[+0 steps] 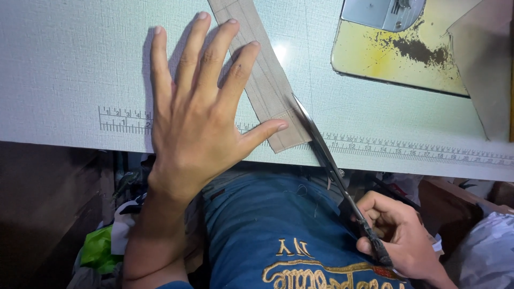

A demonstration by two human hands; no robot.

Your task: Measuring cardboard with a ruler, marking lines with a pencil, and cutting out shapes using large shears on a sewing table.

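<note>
My left hand (198,107) lies flat with fingers spread on the white table (64,64), its fingers pressing a long tan fabric strip (270,85) that runs diagonally from the far edge toward the near edge. My right hand (399,235), below the table edge, grips the handles of dark scissors (326,155). The blades point up and left, and their tip meets the strip's right edge near its lower end.
A printed ruler scale (407,150) runs along the table's near edge. A sewing machine base (396,48), yellowed and stained, sits at the back right with a metal plate. A brown fabric piece (482,69) lies at the far right. Cloth scraps lie below the table.
</note>
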